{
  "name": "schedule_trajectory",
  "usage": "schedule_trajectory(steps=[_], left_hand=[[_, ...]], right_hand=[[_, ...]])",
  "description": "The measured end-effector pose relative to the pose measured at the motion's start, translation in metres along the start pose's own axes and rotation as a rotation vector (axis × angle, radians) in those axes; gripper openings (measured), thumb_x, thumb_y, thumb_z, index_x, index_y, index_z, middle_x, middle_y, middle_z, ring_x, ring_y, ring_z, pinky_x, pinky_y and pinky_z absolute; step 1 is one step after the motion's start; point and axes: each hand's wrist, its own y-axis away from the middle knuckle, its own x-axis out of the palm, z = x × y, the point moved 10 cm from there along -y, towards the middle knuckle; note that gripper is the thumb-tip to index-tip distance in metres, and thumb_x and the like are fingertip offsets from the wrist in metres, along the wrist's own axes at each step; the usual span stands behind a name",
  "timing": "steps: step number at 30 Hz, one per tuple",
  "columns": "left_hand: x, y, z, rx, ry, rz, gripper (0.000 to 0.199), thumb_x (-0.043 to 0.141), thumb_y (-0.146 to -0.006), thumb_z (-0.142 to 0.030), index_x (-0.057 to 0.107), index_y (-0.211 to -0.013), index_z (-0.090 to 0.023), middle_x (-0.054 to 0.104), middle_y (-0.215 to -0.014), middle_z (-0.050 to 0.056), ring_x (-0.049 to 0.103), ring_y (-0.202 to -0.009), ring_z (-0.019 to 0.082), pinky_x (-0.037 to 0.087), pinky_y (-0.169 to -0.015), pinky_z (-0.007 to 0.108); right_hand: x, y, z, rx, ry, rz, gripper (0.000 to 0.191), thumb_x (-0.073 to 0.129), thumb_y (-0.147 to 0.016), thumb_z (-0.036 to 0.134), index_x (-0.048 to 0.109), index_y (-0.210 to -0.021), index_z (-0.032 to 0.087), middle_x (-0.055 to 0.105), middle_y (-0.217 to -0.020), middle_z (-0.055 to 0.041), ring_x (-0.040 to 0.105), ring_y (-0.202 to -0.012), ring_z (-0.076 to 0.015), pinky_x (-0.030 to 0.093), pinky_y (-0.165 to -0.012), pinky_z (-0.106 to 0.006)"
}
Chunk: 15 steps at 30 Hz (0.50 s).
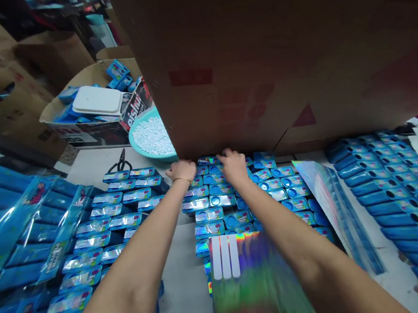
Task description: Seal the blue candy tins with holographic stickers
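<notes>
Rows of small blue boxes (207,215) stand on the white table in front of me. My left hand (182,170) is at the far left end of the middle group, its fingers bent. My right hand (233,165) touches the far boxes of the same group, fingers curled, with a blue box (207,160) between the two hands. Whether either hand grips a box cannot be made out. A shiny rainbow-coloured sheet (260,281) lies over the near boxes between my forearms.
A big cardboard box (275,49) rises just beyond my hands. More blue boxes stand left (78,261) and right (404,198). Black scissors (120,161), a teal bowl of white pieces (152,136) and an open carton (88,131) are at back left.
</notes>
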Motion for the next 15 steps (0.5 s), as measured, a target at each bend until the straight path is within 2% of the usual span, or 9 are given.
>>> schedule_trajectory(steps=[2,5,7,9,11,12,14,15], left_hand=[[-0.019,0.028,0.002,0.057,0.021,-0.016,0.021,0.052,-0.074,-0.023,0.068,-0.084,-0.015,0.066,-0.103,0.007,0.052,-0.107,0.023,0.037,-0.089,0.029],[-0.040,0.105,0.021,0.114,0.160,0.008,0.034,0.051,-0.078,-0.038,0.065,-0.101,-0.019,0.064,-0.108,0.005,0.055,-0.104,0.021,0.038,-0.092,0.028],[-0.039,0.168,0.050,0.003,0.249,0.088,0.039,0.055,-0.075,-0.044,0.064,-0.104,-0.021,0.065,-0.105,0.005,0.057,-0.100,0.022,0.041,-0.090,0.030],[-0.032,0.232,0.078,-0.139,0.314,0.164,0.042,0.058,-0.071,-0.048,0.065,-0.101,-0.020,0.067,-0.099,0.006,0.059,-0.094,0.023,0.045,-0.085,0.032],[-0.029,0.280,0.089,-0.161,0.306,0.182,0.043,0.057,-0.073,-0.048,0.062,-0.105,-0.020,0.066,-0.100,0.007,0.060,-0.092,0.022,0.046,-0.083,0.032],[-0.030,0.296,0.089,-0.122,0.264,0.179,0.044,0.056,-0.074,-0.047,0.060,-0.109,-0.020,0.065,-0.102,0.007,0.059,-0.093,0.021,0.046,-0.083,0.032],[-0.036,0.318,0.082,0.023,0.112,0.162,0.044,0.053,-0.077,-0.045,0.056,-0.114,-0.020,0.061,-0.108,0.009,0.057,-0.100,0.021,0.045,-0.088,0.034],[-0.039,0.326,0.078,0.104,0.019,0.152,0.044,0.051,-0.079,-0.044,0.055,-0.116,-0.020,0.059,-0.111,0.009,0.055,-0.104,0.022,0.043,-0.092,0.035]], right_hand=[[-0.020,0.035,-0.026,-0.020,-0.183,0.026,0.038,0.038,-0.087,0.018,0.054,-0.121,0.024,0.055,-0.114,-0.0081,0.051,-0.098,-0.0206,0.036,-0.079,-0.031],[-0.033,0.114,-0.056,-0.135,-0.417,0.227,0.032,0.049,-0.085,0.035,0.060,-0.114,0.025,0.061,-0.107,-0.0043,0.055,-0.099,-0.0187,0.039,-0.082,-0.027],[-0.033,0.164,-0.078,-0.087,-0.403,0.333,0.041,0.063,-0.075,0.040,0.060,-0.112,0.026,0.062,-0.108,-0.0053,0.056,-0.098,-0.0212,0.040,-0.081,-0.028],[-0.025,0.200,-0.094,-0.004,-0.336,0.428,0.040,0.071,-0.066,0.037,0.065,-0.104,0.025,0.066,-0.097,-0.0066,0.059,-0.089,-0.0226,0.041,-0.075,-0.029],[-0.020,0.220,-0.103,0.045,-0.324,0.492,0.023,0.070,-0.067,0.033,0.069,-0.087,0.023,0.068,-0.080,-0.0051,0.060,-0.077,-0.0209,0.041,-0.067,-0.027],[-0.023,0.224,-0.108,0.054,-0.351,0.496,0.014,0.068,-0.070,0.032,0.070,-0.079,0.022,0.068,-0.074,-0.0041,0.060,-0.072,-0.0194,0.040,-0.064,-0.026],[-0.040,0.224,-0.131,0.070,-0.437,0.442,0.014,0.063,-0.075,0.033,0.069,-0.072,0.020,0.067,-0.071,-0.0037,0.060,-0.067,-0.0168,0.040,-0.062,-0.026],[-0.054,0.222,-0.153,0.089,-0.458,0.387,0.017,0.061,-0.076,0.034,0.069,-0.073,0.019,0.067,-0.072,-0.0048,0.059,-0.065,-0.0157,0.039,-0.061,-0.026]])
